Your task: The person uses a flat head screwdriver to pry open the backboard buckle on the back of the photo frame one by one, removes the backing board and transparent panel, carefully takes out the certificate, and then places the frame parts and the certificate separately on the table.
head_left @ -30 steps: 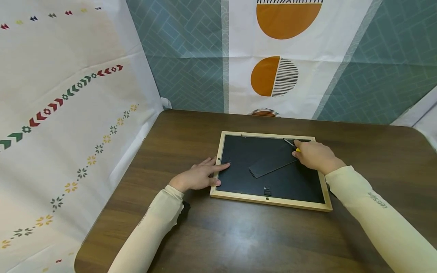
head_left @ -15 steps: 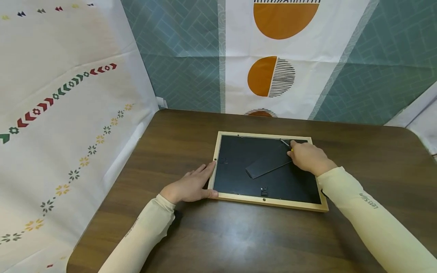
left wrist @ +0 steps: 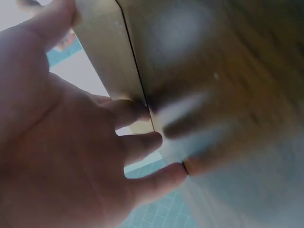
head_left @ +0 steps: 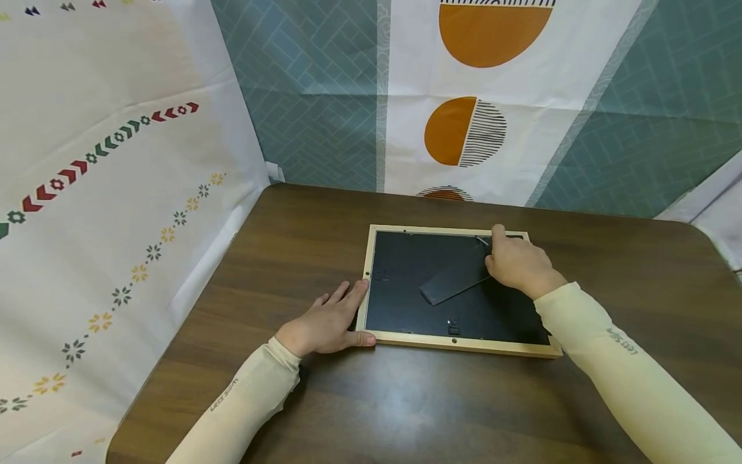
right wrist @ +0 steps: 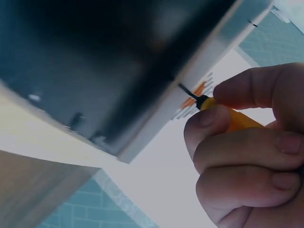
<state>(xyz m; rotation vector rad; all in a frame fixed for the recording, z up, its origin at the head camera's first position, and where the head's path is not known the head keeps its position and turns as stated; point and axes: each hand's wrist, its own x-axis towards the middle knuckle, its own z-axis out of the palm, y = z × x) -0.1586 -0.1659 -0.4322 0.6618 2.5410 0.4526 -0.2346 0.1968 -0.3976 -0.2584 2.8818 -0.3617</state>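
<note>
A picture frame with a pale wooden rim [head_left: 487,346] lies face down, its black backing board [head_left: 400,264] up. A flat black stand leg [head_left: 455,287] lies slantwise across the board. My right hand [head_left: 518,263] grips a screwdriver [right wrist: 240,120] by its yellow handle, fingers curled round it. The thin metal tip points to the frame's inner edge on the far side, near the right corner. With fingers straight and spread, my left hand [head_left: 324,325] touches the rim's left side, thumb near the front corner.
The frame lies on a dark brown wooden table [head_left: 406,412]. Small metal clips [head_left: 454,327] show on the board near the front rim. A patterned cloth [head_left: 307,116] hangs behind the table, and a white embroidered cloth [head_left: 116,212] hangs at the left.
My left hand has slid off the board to the frame's left edge. My right forefinger has risen and hides more of the screwdriver, whose tip stays by the far rim.
</note>
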